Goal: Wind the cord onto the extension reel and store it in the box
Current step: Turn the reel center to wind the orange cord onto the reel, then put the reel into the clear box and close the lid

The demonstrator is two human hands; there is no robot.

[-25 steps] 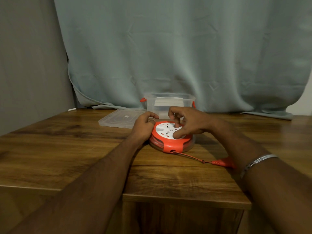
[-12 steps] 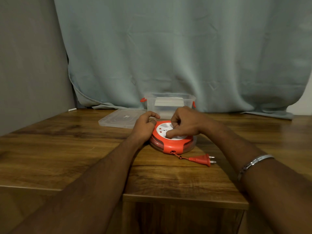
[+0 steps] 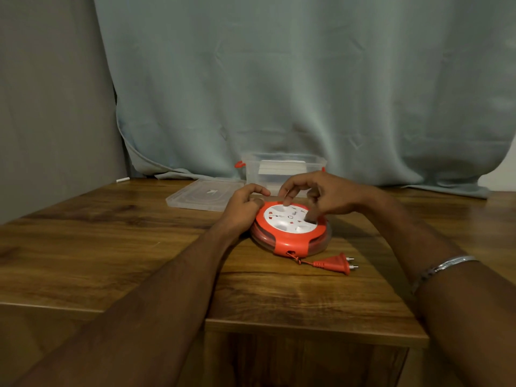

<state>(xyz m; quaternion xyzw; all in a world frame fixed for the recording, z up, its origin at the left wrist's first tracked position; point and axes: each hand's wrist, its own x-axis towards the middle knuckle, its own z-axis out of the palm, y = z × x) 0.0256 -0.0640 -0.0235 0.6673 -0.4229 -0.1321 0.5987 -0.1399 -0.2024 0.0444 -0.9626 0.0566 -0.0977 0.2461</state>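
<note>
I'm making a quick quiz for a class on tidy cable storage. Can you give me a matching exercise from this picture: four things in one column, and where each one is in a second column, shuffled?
Things:
1. plug
2. lid
3. box
4. left hand

Places:
A. stands open at the back of the table, before the curtain
B. lies flat on the table, left of the box
C. grips the left edge of the reel
D. lies on the table in front of the reel, on a short bit of cord

Pairs: 1-D, 2-B, 3-A, 4-C
</note>
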